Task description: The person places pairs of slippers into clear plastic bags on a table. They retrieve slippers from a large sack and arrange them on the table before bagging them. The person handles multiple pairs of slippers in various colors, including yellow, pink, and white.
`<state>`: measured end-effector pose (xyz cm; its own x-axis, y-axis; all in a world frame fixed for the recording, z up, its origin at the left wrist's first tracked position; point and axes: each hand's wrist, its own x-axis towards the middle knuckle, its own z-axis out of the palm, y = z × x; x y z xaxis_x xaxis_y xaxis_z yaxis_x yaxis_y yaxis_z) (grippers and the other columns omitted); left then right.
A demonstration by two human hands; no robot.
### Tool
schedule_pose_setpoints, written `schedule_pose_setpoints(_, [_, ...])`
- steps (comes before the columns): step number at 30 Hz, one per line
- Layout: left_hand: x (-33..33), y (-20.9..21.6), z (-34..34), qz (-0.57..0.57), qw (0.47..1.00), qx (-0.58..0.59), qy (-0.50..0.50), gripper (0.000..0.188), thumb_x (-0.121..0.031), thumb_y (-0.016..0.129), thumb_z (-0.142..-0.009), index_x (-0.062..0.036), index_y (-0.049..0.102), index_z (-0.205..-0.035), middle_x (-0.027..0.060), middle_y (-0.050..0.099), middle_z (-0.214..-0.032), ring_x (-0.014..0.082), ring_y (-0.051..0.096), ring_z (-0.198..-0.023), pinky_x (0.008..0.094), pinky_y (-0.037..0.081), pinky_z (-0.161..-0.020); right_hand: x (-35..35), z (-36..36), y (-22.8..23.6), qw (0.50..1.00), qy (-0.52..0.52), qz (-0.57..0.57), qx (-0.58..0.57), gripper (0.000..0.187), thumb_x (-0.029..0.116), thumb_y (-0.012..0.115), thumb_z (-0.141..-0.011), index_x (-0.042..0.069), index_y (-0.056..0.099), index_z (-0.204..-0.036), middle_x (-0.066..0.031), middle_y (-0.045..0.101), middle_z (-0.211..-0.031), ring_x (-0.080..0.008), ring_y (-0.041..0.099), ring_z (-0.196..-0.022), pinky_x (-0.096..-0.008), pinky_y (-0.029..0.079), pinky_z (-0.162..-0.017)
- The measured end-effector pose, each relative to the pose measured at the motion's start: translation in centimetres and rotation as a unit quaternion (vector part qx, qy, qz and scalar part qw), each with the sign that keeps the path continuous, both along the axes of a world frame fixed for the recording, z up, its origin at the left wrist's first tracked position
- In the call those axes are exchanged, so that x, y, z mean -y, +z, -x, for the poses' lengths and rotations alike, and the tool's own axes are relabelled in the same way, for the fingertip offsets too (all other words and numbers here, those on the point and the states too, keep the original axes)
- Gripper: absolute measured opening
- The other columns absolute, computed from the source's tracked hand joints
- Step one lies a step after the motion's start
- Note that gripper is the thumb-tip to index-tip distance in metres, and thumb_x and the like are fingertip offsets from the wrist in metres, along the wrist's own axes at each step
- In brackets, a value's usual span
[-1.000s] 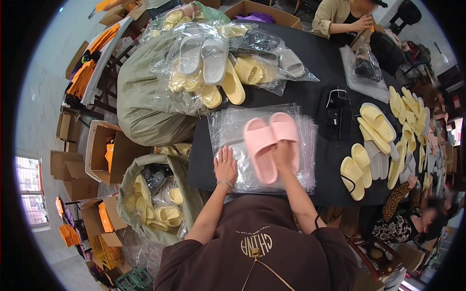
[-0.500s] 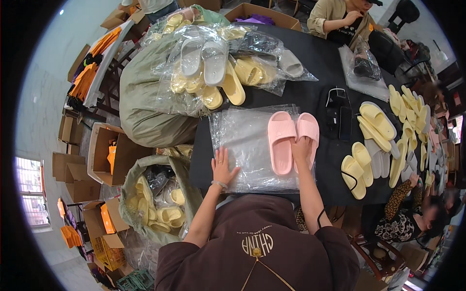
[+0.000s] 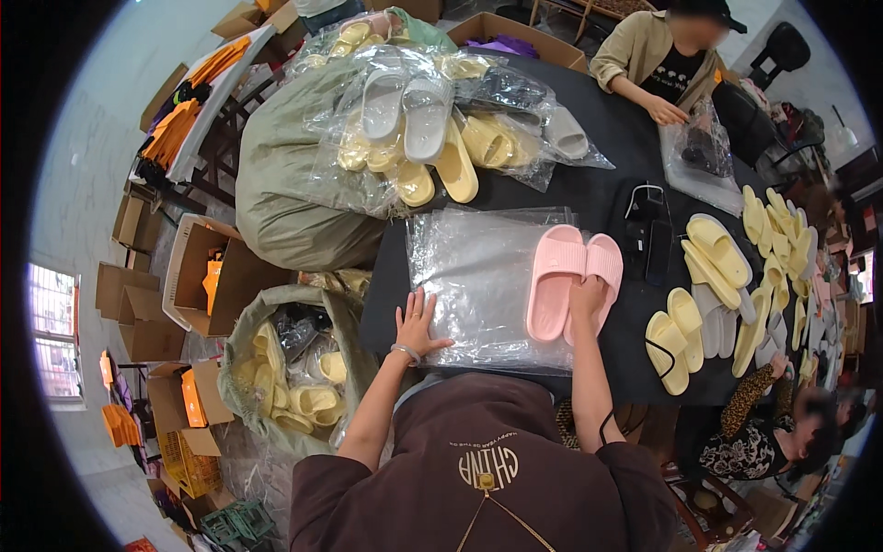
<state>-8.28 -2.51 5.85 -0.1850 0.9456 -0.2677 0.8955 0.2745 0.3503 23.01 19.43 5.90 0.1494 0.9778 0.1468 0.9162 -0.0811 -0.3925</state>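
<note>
A pair of pink slippers [image 3: 556, 283] lies side by side at the right of a stack of clear plastic bags [image 3: 474, 276], on the black-covered table. My right hand [image 3: 588, 299] grips the pair, its fingers partly hidden in the right slipper's opening. Flat on the bags' lower left edge rests my left hand [image 3: 419, 328], its fingers apart and holding nothing.
Bagged grey slippers [image 3: 427, 120] and yellow ones lie at the table's far left, over a large green sack [image 3: 294, 184]. An open sack [image 3: 248, 405] holds more slippers. Black-strapped item [image 3: 647, 230] and loose yellow slippers [image 3: 668, 352] are at right. A co-worker's hand [image 3: 666, 110] touches bags.
The pink slippers have shifted slightly right over the bags with my right hand. My left hand stays on the bags. Across the table, the co-worker's raised hand has come down to a plastic bag.
</note>
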Motion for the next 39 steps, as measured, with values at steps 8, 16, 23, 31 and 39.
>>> schedule_pose_setpoints(8, [-0.1, -0.7, 0.2, -0.02, 0.999, 0.03, 0.009, 0.122, -0.065, 0.073, -0.055, -0.013, 0.013, -0.148, 0.0134, 0.007, -0.154, 0.0324, 0.003, -0.142, 0.0591, 0.008, -0.108, 4.8, 13.9, 4.8, 0.949, 0.281, 0.109, -0.095, 0.026, 0.017, 0.061, -0.07, -0.002, 0.063, -0.088, -0.0248, 0.059, -0.1, -0.0376, 0.06, -0.089, -0.0474, 0.047, -0.079])
schedule_pose_setpoints(16, [0.2, -1.6, 0.3, 0.022, 1.0, -0.02, 0.008, 0.123, -0.07, 0.069, -0.055, -0.0075, 0.015, -0.146, 0.012, 0.009, -0.154, 0.0289, 0.004, -0.142, 0.0554, 0.008, -0.11, 4.0, 16.4, 3.5, 0.937, 0.32, 0.138, -0.018, 0.022, 0.015, 0.057, -0.074, 0.001, 0.063, -0.09, -0.0226, 0.059, -0.104, -0.0374, 0.06, -0.091, -0.0476, 0.049, -0.077])
schedule_pose_setpoints(23, [-0.3, -0.2, 0.1, 0.034, 0.999, 0.003, 0.009, 0.13, -0.071, 0.069, -0.054, -0.0077, 0.005, -0.148, 0.0105, 0.003, -0.155, 0.0287, 0.002, -0.142, 0.0552, 0.008, -0.11, -3.1, 6.2, 1.2, 0.995, 0.075, 0.055, 0.024, 0.03, 0.026, 0.059, -0.082, 0.001, 0.062, -0.098, -0.0198, 0.059, -0.107, -0.0361, 0.059, -0.097, -0.0479, 0.047, -0.083])
schedule_pose_setpoints(31, [-2.8, 0.8, 0.3, 0.053, 0.998, -0.018, 0.025, 0.104, -0.051, 0.07, -0.069, -0.0053, 0.016, -0.145, 0.0115, 0.011, -0.153, 0.0303, 0.01, -0.141, 0.0541, 0.016, -0.109, -3.0, 4.8, -0.6, 0.998, 0.015, 0.055, 0.003, 0.036, 0.025, 0.063, -0.08, -0.001, 0.06, -0.105, -0.0247, 0.055, -0.112, -0.04, 0.053, -0.106, -0.0491, 0.045, -0.085])
schedule_pose_setpoints(39, [-10.9, 0.5, 5.2, -0.004, 0.997, -0.071, -0.039, 0.084, -0.042, 0.062, -0.081, -0.0099, 0.018, -0.146, 0.0055, 0.013, -0.154, 0.0224, 0.012, -0.142, 0.0493, 0.018, -0.11, -3.3, 4.9, -1.6, 0.999, 0.017, 0.05, 0.004, 0.038, 0.025, 0.062, -0.081, -0.002, 0.058, -0.108, -0.0251, 0.053, -0.117, -0.04, 0.047, -0.114, -0.0491, 0.041, -0.092])
